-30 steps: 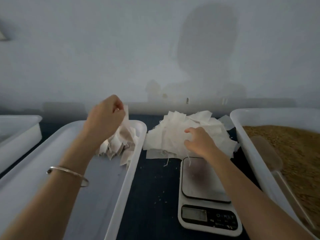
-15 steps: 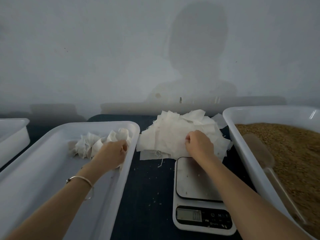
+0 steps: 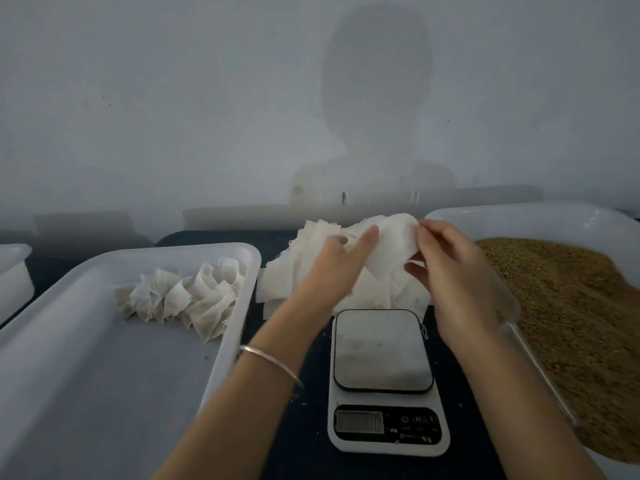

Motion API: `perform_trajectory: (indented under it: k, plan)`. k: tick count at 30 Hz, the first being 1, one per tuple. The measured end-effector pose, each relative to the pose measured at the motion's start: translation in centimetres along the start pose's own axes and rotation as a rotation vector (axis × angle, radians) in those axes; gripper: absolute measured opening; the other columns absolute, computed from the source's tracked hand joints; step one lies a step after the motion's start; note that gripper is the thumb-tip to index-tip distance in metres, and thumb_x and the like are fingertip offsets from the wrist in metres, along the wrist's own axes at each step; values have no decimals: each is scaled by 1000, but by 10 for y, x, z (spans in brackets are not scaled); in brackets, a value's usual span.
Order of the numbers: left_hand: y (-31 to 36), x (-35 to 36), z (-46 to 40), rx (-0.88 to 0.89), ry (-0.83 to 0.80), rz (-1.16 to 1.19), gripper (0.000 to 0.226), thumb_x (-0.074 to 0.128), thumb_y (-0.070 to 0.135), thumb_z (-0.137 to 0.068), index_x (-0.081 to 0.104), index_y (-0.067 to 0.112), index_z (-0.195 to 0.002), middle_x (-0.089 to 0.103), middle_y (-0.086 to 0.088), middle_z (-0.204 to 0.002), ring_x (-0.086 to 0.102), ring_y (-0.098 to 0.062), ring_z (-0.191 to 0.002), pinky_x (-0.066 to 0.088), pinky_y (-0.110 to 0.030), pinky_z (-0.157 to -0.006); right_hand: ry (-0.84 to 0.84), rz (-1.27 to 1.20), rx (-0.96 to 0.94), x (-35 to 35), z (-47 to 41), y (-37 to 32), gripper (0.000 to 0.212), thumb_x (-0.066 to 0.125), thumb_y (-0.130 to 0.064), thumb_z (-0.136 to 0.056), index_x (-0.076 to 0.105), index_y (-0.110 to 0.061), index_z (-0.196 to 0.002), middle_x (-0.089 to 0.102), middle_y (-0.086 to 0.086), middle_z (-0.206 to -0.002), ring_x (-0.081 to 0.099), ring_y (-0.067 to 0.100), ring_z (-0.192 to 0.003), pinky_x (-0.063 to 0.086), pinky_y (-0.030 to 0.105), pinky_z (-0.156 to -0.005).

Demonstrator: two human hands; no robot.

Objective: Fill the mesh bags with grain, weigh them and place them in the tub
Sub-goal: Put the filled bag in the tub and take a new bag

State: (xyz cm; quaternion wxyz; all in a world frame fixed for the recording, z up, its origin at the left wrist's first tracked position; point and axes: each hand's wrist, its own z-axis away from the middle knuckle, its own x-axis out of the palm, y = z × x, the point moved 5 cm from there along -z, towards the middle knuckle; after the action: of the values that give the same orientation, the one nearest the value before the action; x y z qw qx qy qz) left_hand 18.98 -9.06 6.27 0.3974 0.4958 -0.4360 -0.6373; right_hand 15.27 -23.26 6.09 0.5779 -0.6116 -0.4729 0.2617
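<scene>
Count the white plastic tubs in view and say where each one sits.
3. One tub lies left of the scale and holds filled bags; one on the right holds grain; a third is cut off at the far left edge. More may lie out of view.

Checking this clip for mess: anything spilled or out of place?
Only minor: stray grains lie on the dark table left of the scale. Both hands hold an empty bag.
</scene>
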Motion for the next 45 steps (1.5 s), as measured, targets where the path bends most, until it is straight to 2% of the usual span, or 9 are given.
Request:
perform_trajectory:
  k: [3,7,18,21,24,27,31,40,45]
  plan:
    - [-23,40,28,-177,-252,480,41,53,54,-90,66,19,-105,73,-2,-98,71,-16,-89,59,-31,-70,-8,-39,35,-34,31,-11,13,56,-15,-94,69,-18,-96,71,-6,-90,69,8,-83,54,19,-62]
    - [-57,55,58,-153,-228,753,34,68,27,-77,69,9,-107,73,-11,-102,71,-22,-90,58,-29,-72,36,16,99,-67,63,-3,12,58,-20,-90,69,-21,-94,71,-5,-91,69,14,-87,55,25,-64]
    - [-85,13,101,131,222,568,27,77,32,-61,72,18,-84,74,-15,-81,73,-25,-78,56,-26,-66,-267,56,425,-51,112,32,33,69,-41,-58,76,-27,-88,74,1,-76,68,10,-67,55,25,-60]
    - [-87,2,109,177,330,459,37,78,13,-66,62,19,-99,74,1,-88,71,-18,-82,56,-23,-66,-232,91,424,-49,119,33,10,70,-23,-74,77,-26,-69,65,8,-58,56,10,-50,48,18,-50]
    - [-72,-8,123,371,474,163,44,79,5,-73,55,32,-97,64,9,-87,63,-9,-74,50,-23,-64,-206,188,340,-53,120,33,25,71,-9,-79,72,-20,-57,63,8,-54,56,7,-47,44,12,-49]
    - [-54,4,132,485,252,51,17,68,37,-73,59,38,-88,66,10,-79,64,-7,-68,49,-16,-62,-288,214,304,-45,123,25,13,75,-26,-71,70,-18,-63,64,12,-62,61,15,-57,46,12,-53]
    - [-54,33,132,371,-120,15,28,73,44,-77,62,30,-100,72,5,-92,69,-12,-85,55,-24,-77,-330,246,278,-42,125,21,32,70,-47,-55,65,-16,-62,66,9,-63,64,14,-61,49,15,-57]
    - [-59,26,129,241,-119,128,14,70,7,-82,67,14,-93,70,-9,-84,69,-17,-75,54,-22,-68,-492,227,238,-36,124,13,28,59,-38,-72,69,-12,-75,64,4,-66,58,10,-62,45,15,-60]
    - [-60,12,127,333,130,-12,28,57,-12,-84,57,15,-91,61,-3,-73,60,-10,-57,49,-18,-54,-383,396,78,-38,126,12,19,72,-15,-81,57,-13,-69,59,-2,-61,53,6,-52,40,10,-53]
